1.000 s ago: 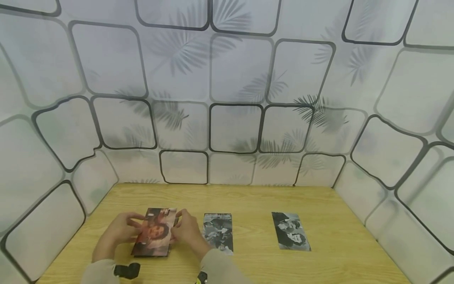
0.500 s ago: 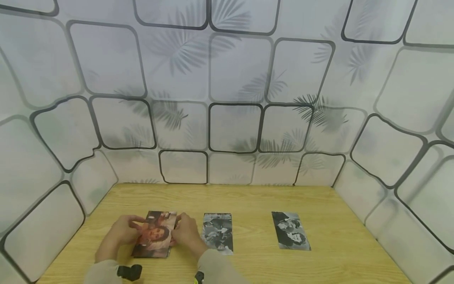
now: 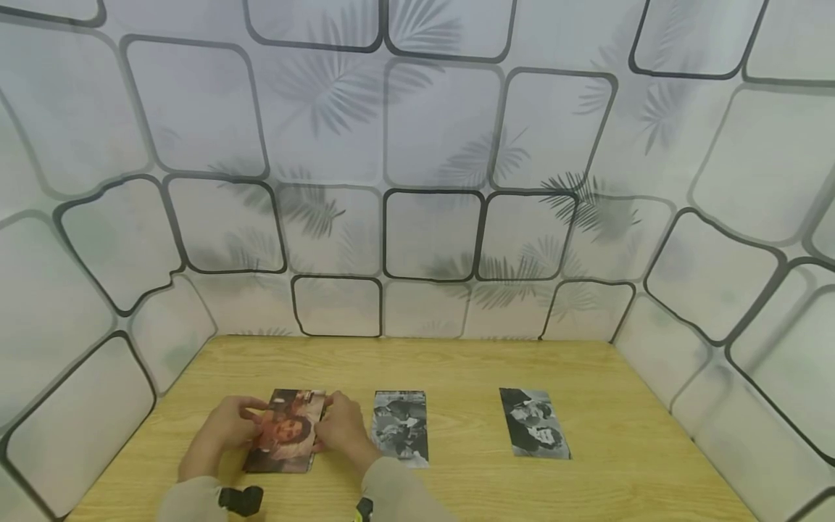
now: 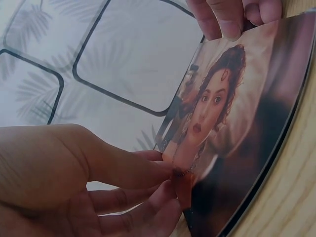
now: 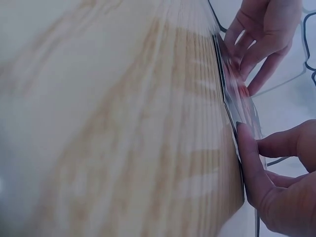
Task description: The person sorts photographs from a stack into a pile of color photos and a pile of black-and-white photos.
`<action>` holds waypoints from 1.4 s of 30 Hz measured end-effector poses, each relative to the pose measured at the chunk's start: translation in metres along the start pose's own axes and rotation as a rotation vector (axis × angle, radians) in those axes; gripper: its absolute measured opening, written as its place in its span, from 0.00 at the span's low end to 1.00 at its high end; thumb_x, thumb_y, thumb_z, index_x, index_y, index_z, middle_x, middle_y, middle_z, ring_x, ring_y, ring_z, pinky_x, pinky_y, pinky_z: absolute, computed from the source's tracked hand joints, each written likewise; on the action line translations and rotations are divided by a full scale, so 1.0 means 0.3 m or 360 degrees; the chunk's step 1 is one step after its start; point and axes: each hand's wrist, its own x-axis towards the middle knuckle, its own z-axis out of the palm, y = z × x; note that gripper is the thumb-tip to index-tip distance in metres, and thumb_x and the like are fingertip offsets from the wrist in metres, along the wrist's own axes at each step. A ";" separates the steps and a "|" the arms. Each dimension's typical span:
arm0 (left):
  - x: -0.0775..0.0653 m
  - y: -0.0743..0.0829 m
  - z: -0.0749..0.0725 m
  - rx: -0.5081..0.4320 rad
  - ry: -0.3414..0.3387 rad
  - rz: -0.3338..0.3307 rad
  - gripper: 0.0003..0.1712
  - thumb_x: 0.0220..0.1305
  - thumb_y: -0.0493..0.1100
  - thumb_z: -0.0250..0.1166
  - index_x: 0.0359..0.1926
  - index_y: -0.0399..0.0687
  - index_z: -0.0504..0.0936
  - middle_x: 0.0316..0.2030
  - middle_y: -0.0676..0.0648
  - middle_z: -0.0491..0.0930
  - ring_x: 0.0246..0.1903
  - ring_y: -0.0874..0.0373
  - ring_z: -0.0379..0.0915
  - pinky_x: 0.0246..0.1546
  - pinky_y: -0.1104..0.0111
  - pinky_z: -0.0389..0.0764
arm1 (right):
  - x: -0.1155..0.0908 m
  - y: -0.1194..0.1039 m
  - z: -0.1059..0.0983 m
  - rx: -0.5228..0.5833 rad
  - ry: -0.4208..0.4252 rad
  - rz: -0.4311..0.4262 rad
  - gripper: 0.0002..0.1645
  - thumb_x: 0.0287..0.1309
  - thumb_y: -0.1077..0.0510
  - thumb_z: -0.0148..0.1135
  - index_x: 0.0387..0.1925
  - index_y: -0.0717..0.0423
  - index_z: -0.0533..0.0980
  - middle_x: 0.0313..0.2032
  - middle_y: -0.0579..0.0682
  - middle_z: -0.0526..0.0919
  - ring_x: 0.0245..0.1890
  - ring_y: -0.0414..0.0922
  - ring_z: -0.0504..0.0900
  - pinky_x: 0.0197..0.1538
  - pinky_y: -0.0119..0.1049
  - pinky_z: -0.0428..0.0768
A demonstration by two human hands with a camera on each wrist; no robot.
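Toward the left of the table (image 3: pixel 463 366), I see the left hand (image 3: pixel 230 423) and right hand (image 3: pixel 343 426) gripping opposite edges of a colour photo (image 3: pixel 290 435). Further right, 2 black-and-white photos (image 3: pixel 401 428) lie apart.

Soft, even light is spread across the wall (image 3: pixel 430 232) in the head view, tinted bluish above; fine detail is softened. In the left wrist view, the photo (image 4: pixel 232 108) is rendered fairly clearly, while the left hand's (image 4: pixel 84 177) underside is shaded. In the right wrist view, the table (image 5: pixel 123 138) is washed by pale glare, its grain blurred.
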 end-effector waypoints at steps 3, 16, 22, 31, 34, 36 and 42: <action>0.000 0.001 0.002 0.0006 0.0002 0.0000 0.25 0.59 0.24 0.59 0.59 0.19 0.73 0.42 0.28 0.80 0.35 0.52 0.82 0.34 0.58 0.89 | 0.001 0.000 0.000 0.0001 -0.0001 0.0005 0.20 0.53 0.76 0.63 0.49 0.64 0.76 0.17 0.48 0.82 0.12 0.44 0.84 0.17 0.28 0.80; 0.011 -0.009 0.006 0.0029 -0.0008 0.0018 0.24 0.62 0.27 0.59 0.58 0.18 0.73 0.44 0.24 0.80 0.38 0.46 0.84 0.38 0.54 0.90 | 0.012 -0.003 -0.003 -0.0063 0.0004 0.0082 0.21 0.51 0.75 0.63 0.49 0.66 0.78 0.15 0.49 0.80 0.12 0.42 0.84 0.16 0.25 0.76; 0.014 -0.007 0.010 0.0044 -0.0014 -0.0009 0.25 0.62 0.27 0.59 0.60 0.19 0.72 0.45 0.23 0.80 0.39 0.44 0.85 0.40 0.53 0.90 | 0.013 -0.009 -0.016 -0.0258 0.0073 0.0036 0.17 0.48 0.71 0.66 0.44 0.65 0.80 0.23 0.51 0.81 0.18 0.42 0.82 0.27 0.30 0.79; 0.009 0.018 0.012 0.0046 0.0026 0.0061 0.26 0.62 0.29 0.62 0.61 0.23 0.74 0.45 0.26 0.82 0.36 0.51 0.84 0.35 0.58 0.90 | 0.001 -0.008 -0.062 -0.0297 0.0040 0.0007 0.20 0.54 0.67 0.67 0.50 0.64 0.80 0.17 0.48 0.81 0.14 0.38 0.74 0.22 0.29 0.74; 0.005 0.046 0.021 0.0059 0.0043 0.0148 0.25 0.60 0.29 0.63 0.59 0.25 0.76 0.44 0.27 0.83 0.35 0.51 0.83 0.33 0.59 0.88 | 0.001 -0.012 -0.095 -0.0220 0.0020 -0.0007 0.20 0.55 0.69 0.66 0.52 0.66 0.79 0.17 0.50 0.83 0.12 0.40 0.80 0.20 0.29 0.79; 0.000 0.072 0.033 0.0065 0.0052 0.0208 0.25 0.59 0.29 0.63 0.58 0.25 0.77 0.43 0.29 0.84 0.36 0.50 0.82 0.32 0.60 0.86 | 0.003 -0.014 -0.119 -0.0170 0.0000 -0.0023 0.20 0.56 0.71 0.66 0.52 0.67 0.79 0.19 0.52 0.85 0.14 0.44 0.84 0.21 0.30 0.83; -0.016 0.174 0.116 -0.0039 -0.0006 0.0217 0.23 0.63 0.30 0.63 0.60 0.30 0.78 0.45 0.34 0.84 0.34 0.54 0.79 0.29 0.67 0.81 | 0.000 -0.012 -0.210 -0.0151 -0.0056 -0.0014 0.20 0.60 0.69 0.66 0.54 0.67 0.78 0.27 0.56 0.88 0.20 0.49 0.88 0.25 0.35 0.88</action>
